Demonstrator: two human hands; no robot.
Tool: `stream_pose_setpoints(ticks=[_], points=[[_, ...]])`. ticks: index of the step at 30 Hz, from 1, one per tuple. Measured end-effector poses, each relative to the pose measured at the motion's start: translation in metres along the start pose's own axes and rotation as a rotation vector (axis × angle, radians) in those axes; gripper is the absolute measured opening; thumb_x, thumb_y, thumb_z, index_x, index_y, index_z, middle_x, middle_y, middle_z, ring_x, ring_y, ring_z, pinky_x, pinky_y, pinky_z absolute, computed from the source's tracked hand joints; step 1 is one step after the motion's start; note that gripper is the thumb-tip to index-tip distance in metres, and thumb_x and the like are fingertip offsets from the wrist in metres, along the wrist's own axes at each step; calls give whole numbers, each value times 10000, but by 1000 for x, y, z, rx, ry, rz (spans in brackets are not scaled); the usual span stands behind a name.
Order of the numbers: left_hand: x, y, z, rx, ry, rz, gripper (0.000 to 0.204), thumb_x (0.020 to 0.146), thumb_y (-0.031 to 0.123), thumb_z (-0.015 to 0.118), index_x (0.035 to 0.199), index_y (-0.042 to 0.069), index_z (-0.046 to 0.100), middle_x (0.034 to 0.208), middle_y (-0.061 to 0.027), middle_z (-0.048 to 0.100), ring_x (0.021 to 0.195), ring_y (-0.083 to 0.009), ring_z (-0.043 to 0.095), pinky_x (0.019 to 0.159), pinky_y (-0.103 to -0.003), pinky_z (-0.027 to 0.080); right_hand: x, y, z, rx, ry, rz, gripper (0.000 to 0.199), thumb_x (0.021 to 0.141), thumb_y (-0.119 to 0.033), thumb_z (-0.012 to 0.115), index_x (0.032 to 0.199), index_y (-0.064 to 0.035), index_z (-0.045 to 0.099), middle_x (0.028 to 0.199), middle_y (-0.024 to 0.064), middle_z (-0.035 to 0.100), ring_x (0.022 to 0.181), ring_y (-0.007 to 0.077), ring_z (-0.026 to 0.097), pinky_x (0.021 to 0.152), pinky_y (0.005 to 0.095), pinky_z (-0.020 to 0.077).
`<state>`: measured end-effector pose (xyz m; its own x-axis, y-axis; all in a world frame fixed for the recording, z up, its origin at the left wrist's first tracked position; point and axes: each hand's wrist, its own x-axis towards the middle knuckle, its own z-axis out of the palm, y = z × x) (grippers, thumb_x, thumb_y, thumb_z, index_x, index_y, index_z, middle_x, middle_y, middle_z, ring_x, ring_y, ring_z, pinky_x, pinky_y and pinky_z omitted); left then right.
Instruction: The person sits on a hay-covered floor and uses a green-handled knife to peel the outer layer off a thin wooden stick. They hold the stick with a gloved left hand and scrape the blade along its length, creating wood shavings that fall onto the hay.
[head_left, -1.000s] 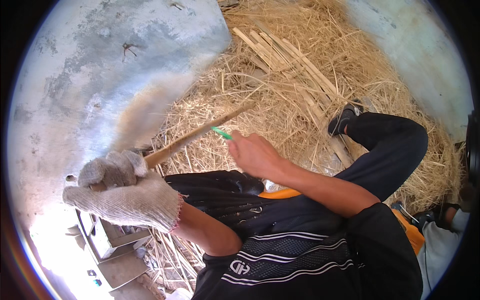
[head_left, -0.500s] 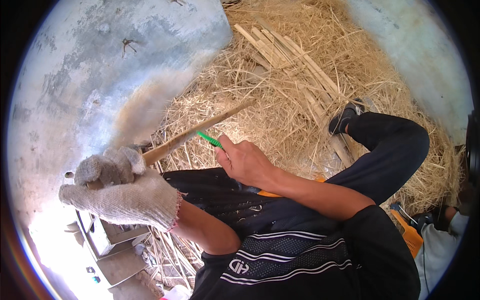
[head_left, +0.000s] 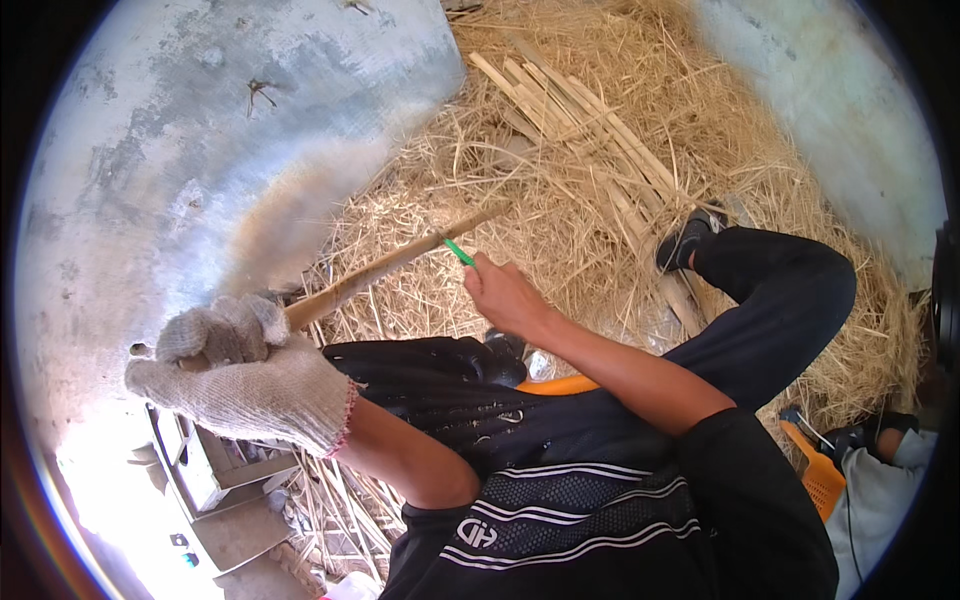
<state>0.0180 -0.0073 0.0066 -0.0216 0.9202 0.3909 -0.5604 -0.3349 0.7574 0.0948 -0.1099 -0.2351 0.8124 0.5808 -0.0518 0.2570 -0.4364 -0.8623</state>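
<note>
My left hand [head_left: 225,365], in a grey knitted work glove, is closed around the near end of a long bamboo strip [head_left: 375,272]. The strip slants up and to the right, its far end over the shavings. My bare right hand [head_left: 507,296] grips a slim green-handled knife [head_left: 460,252]. The knife's front end meets the strip's lower edge toward its far part; the blade itself barely shows.
Pale shavings [head_left: 740,150] cover the floor, with a bundle of split bamboo strips [head_left: 590,120] on top. A stained wall [head_left: 170,150] stands at the left. A person's light sleeve [head_left: 870,500] and an orange plastic chair [head_left: 825,480] show at the lower right.
My right hand has slid the knife up and to the right along the strip, away from my left hand. My left hand and the strip stay nearly in place.
</note>
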Motion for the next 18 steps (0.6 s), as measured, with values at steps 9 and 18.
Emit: stream_pose_setpoints(ticks=[9, 18], points=[[4, -2, -9, -28, -16, 16, 515, 1020, 469, 391, 667, 103, 472, 527, 33, 315, 433, -72, 299, 364, -236, 229, 1, -5, -9, -197, -90, -129, 314, 959, -245, 433, 1016, 36, 559, 681, 228, 622, 624, 409, 629, 590, 500, 525], [-1, 1, -3, 9, -106, 53, 591, 1022, 529, 339, 574, 151, 412, 450, 58, 270, 361, -52, 242, 315, -227, 257, 18, 24, 0, -223, -30, -14, 364, 974, -299, 409, 1084, 28, 523, 695, 284, 617, 670, 439, 642, 644, 526, 530]])
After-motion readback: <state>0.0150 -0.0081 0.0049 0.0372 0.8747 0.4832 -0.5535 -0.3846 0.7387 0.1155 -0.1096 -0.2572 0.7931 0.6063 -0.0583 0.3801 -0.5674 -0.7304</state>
